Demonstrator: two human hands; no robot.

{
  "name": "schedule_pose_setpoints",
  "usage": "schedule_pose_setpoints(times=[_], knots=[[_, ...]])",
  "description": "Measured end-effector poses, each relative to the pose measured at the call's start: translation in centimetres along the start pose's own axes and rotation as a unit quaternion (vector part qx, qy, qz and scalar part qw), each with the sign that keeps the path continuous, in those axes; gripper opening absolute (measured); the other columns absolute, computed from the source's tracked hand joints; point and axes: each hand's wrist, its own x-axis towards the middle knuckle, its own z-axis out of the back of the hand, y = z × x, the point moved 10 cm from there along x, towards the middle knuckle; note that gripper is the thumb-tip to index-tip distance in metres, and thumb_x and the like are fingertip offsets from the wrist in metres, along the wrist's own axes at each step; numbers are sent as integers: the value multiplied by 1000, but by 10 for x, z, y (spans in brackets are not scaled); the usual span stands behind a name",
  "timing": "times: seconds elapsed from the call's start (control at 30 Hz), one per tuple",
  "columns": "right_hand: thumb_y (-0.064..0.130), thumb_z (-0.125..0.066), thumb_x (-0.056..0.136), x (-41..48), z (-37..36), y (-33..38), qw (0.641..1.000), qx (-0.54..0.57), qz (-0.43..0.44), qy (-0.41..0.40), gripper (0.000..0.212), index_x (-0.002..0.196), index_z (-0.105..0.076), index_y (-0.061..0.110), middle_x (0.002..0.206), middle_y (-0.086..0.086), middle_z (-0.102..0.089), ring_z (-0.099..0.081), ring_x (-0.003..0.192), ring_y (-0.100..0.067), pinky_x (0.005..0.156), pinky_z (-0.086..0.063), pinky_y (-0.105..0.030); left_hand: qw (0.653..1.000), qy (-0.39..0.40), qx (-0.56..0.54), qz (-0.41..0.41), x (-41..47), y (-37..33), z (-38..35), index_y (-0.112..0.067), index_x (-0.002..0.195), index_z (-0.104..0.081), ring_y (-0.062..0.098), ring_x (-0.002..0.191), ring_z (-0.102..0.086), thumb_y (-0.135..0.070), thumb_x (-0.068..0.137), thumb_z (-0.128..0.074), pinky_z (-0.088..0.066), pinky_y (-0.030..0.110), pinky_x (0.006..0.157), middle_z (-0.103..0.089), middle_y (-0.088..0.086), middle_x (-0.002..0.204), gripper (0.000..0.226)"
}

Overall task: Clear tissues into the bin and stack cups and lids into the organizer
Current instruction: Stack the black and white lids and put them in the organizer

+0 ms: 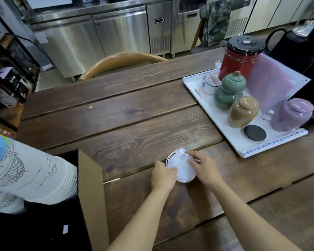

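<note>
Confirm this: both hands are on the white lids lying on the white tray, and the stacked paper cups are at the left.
Wrong in one respect: the head view shows the white lids lying on the wooden table, not on the white tray. Both the left hand and right hand are on them, and the stacked paper cups are at the left.

The light was soft and even. White shine sat on the jars point(243, 112) and steel cabinets point(120, 31). Edges bent outward, and the cup stack point(25, 171) looked blurry.

Both forearms are bare, the left hand point(163, 175) and right hand point(203, 168) ungloved.
</note>
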Motion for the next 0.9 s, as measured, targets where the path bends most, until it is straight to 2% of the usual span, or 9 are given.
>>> schedule_pose_setpoints(times=[0.1,0.23,0.37,0.5,0.57,0.67,0.77,0.83,0.9], knots=[[12,-54,89,3,3,3,1000,10,2,-1,25,111,-66,15,101,0,-67,-61,94,-17,80,-48,-29,999,-1,-2,-43,6,-7,-1,-19,111,-53,21,96,-53,-29,83,-61,-50,37,91,-45,0,109,31],[11,-54,89,8,6,6,1000,10,7,-7,21,104,-69,16,92,7,-65,-56,79,-1,63,-41,-9,997,41,-58,-27,11,-4,-12,-24,89,-58,22,98,-59,-28,81,-62,-53,45,90,-58,6,115,10],[11,-54,89,15,3,6,1000,6,5,-6,23,104,-70,15,99,4,-68,-55,77,2,62,-40,-1,994,48,-95,7,15,1,-12,-24,83,-58,24,99,-60,-17,81,-64,-53,46,92,-61,7,113,10],[13,-53,89,21,0,9,1000,-12,8,5,23,105,-69,18,99,5,-65,-55,83,-4,64,-38,-9,989,61,-133,33,21,5,-14,-9,102,-61,18,85,-59,-6,84,-62,-54,41,87,-62,5,98,18],[13,-55,89,24,0,11,1000,-10,15,4,21,104,-70,16,102,2,-68,-56,89,-11,67,-39,-12,987,65,-140,38,22,6,-15,-8,103,-60,13,75,-56,-7,84,-62,-54,39,83,-61,3,93,19],[15,-57,88,26,1,15,1000,-22,17,2,20,104,-69,12,98,0,-67,-56,87,-13,67,-40,-21,985,71,-149,43,24,6,-17,-10,98,-57,12,75,-55,-10,84,-63,-54,39,81,-59,1,90,15],[18,-55,90,30,-2,13,998,-54,13,8,20,103,-68,11,97,-1,-68,-56,86,-14,66,-39,-24,986,66,-146,44,27,6,-17,-13,97,-57,16,83,-58,-12,84,-64,-55,40,81,-60,3,98,15],[19,-54,91,31,-4,13,998,-66,16,13,21,103,-69,10,97,-3,-68,-57,86,-16,64,-41,-23,986,64,-149,48,27,7,-17,-13,97,-57,16,82,-57,-12,83,-65,-55,37,75,-60,5,103,16],[19,-54,91,34,-6,11,996,-88,22,19,22,102,-71,10,94,-4,-69,-59,88,-20,70,-47,-32,986,57,-150,50,28,7,-16,-13,100,-55,20,88,-58,-10,82,-66,-55,34,71,-60,8,112,21]])
